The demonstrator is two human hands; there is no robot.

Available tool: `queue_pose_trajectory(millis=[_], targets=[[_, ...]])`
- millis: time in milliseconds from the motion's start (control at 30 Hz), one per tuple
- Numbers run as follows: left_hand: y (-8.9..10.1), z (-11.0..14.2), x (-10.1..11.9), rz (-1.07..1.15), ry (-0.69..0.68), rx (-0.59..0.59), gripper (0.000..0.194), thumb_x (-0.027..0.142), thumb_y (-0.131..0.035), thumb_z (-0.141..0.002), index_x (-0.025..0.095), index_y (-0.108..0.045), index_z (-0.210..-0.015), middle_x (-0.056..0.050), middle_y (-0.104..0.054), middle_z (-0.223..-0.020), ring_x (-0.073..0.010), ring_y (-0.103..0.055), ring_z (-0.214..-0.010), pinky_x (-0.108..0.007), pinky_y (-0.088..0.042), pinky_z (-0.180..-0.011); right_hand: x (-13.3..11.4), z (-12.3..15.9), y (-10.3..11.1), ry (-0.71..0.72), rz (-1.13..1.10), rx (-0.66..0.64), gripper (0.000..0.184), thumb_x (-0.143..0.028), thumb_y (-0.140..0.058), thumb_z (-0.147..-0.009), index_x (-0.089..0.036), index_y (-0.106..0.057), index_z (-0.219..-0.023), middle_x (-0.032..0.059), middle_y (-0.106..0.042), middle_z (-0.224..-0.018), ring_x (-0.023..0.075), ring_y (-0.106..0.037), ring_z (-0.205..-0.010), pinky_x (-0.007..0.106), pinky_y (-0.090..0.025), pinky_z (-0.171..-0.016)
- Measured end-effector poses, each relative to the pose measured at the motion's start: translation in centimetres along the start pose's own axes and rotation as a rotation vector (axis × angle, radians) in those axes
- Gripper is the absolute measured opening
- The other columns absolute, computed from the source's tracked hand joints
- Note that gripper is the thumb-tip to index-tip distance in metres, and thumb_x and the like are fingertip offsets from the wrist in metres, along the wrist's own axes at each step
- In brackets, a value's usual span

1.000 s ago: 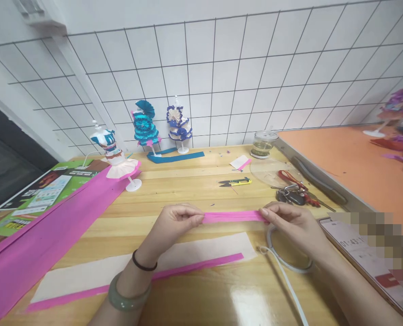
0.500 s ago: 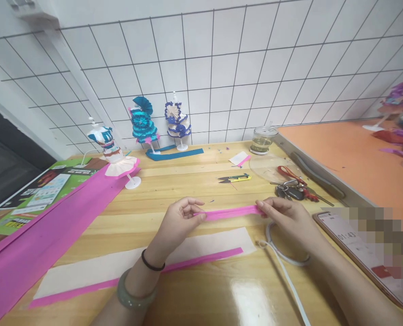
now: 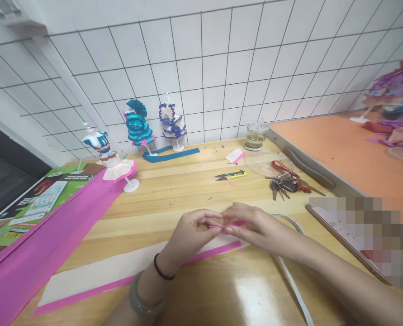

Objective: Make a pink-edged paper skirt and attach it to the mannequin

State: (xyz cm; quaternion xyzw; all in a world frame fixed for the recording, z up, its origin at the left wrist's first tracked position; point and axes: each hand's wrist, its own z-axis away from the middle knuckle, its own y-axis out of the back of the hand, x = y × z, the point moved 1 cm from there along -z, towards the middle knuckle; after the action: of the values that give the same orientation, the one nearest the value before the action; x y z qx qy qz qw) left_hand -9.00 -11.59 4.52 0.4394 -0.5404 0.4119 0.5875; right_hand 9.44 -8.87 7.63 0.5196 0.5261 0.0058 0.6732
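Our left hand (image 3: 195,228) and right hand (image 3: 252,222) have come together, each grip pinched on the pink strip (image 3: 236,223) above the counter (image 3: 201,296).

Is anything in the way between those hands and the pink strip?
Nothing visible is: the left hand and right hand pinch the narrow bright pink paper strip directly. The long white pink-edged band lies on the pale wooden table, not between them.
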Motion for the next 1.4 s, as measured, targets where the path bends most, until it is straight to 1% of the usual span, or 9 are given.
queue_pose_trajectory(millis=[100,267,500,633,800,1000,1167,1267,1400], targets=[[0.2,0.1,0.1,0.037,0.032,0.014,0.030,0.024,-0.068,-0.071,0.014,-0.062,-0.099,-0.007,-0.071,-0.085,-0.0174,-0.066,-0.082,-0.028,-0.050,-0.077,-0.3,-0.6,0.5,-0.038,-0.066,-0.090,0.030,-0.039,-0.044,-0.089,-0.019,-0.067,-0.090,0.0043,-0.066,-0.082,0.0148,-0.058,-0.075,0.026,-0.044,-0.067],[0.5,0.0,0.1,0.061,0.095,0.039,0.040,0.029,-0.070,-0.069,0.015,-0.061,-0.105,-0.007,-0.072,-0.088,-0.0187,-0.066,-0.082,-0.030,-0.051,-0.077,-0.1,-0.8,1.6,-0.128,-0.038,-0.088,0.033,-0.043,-0.046,-0.087,-0.017,-0.066,-0.080,0.0006,-0.059,-0.065,0.0110,-0.051,-0.058,0.022,-0.037,-0.053],[0.4,0.0,0.1,0.116,0.160,0.020,0.048,0.032,-0.069,-0.069,0.013,-0.058,-0.111,-0.008,-0.072,-0.082,-0.0187,-0.066,-0.079,-0.034,-0.049,-0.079,0.3,-0.6,2.6,-0.118,0.079,-0.090,0.029,-0.040,-0.047,-0.086,-0.019,-0.065,-0.075,0.0011,-0.063,-0.067,0.0120,-0.051,-0.058,0.024,-0.037,-0.054],[-0.2,-0.1,-0.5,0.049,0.155,0.006,0.044,0.030,-0.068,-0.070,0.013,-0.059,-0.109,-0.006,-0.071,-0.075,-0.0159,-0.064,-0.072,-0.029,-0.049,-0.071,1.2,0.4,2.4,-0.194,0.008,-0.145,0.032,-0.043,-0.048,-0.084,-0.018,-0.064,-0.071,-0.0005,-0.058,-0.060,0.0102,-0.044,-0.052,0.022,-0.033,-0.049],[-1.5,-0.1,-1.3,-0.056,0.150,-0.050,0.039,0.026,-0.064,-0.071,0.013,-0.061,-0.108,-0.006,-0.070,-0.078,-0.0131,-0.060,-0.066,-0.025,-0.047,-0.063,2.1,1.8,1.6,-0.262,-0.100,-0.168,0.033,-0.045,-0.049,-0.083,-0.018,-0.064,-0.073,-0.0023,-0.051,-0.059,0.0090,-0.038,-0.053,0.022,-0.029,-0.049],[-2.3,-0.1,-1.6,-0.210,0.038,-0.075,0.034,0.023,-0.056,-0.076,0.014,-0.061,-0.108,-0.005,-0.070,-0.081,-0.0135,-0.061,-0.069,-0.025,-0.047,-0.067,3.2,2.5,1.0,-0.337,-0.115,-0.132,0.035,-0.048,-0.049,-0.082,-0.017,-0.061,-0.071,-0.0041,-0.045,-0.056,0.0088,-0.037,-0.053,0.022,-0.028,-0.050],[-2.5,-0.1,-2.2,-0.573,-0.181,-0.119,0.037,0.015,-0.052,-0.078,0.017,-0.057,-0.115,-0.005,-0.069,-0.091,-0.0164,-0.060,-0.081,-0.030,-0.046,-0.077,3.9,3.3,1.3,-0.333,-0.174,-0.076,0.036,-0.050,-0.047,-0.082,-0.017,-0.058,-0.070,-0.0029,-0.046,-0.061,0.0099,-0.039,-0.056,0.022,-0.030,-0.052],[-2.6,-0.1,-2.5,-0.822,-0.339,-0.160,0.029,0.016,-0.051,-0.081,0.015,-0.059,-0.109,-0.007,-0.066,-0.091,-0.0199,-0.055,-0.085,-0.036,-0.044,-0.080,3.9,3.9,1.4,-0.332,-0.208,-0.057,0.032,-0.046,-0.048,-0.083,-0.018,-0.056,-0.070,-0.0026,-0.046,-0.064,0.0097,-0.038,-0.056,0.022,-0.030,-0.052],[-2.6,-0.1,-2.5,-0.962,-0.401,-0.201,0.018,0.026,-0.056,-0.081,0.016,-0.064,-0.095,-0.007,-0.062,-0.087,-0.0202,-0.051,-0.085,-0.035,-0.043,-0.077,3.7,4.7,0.7,-0.355,-0.183,-0.095,0.031,-0.038,-0.046,-0.084,-0.018,-0.050,-0.061,-0.0044,-0.037,-0.056,0.0093,-0.032,-0.053,0.022,-0.025,-0.049]])
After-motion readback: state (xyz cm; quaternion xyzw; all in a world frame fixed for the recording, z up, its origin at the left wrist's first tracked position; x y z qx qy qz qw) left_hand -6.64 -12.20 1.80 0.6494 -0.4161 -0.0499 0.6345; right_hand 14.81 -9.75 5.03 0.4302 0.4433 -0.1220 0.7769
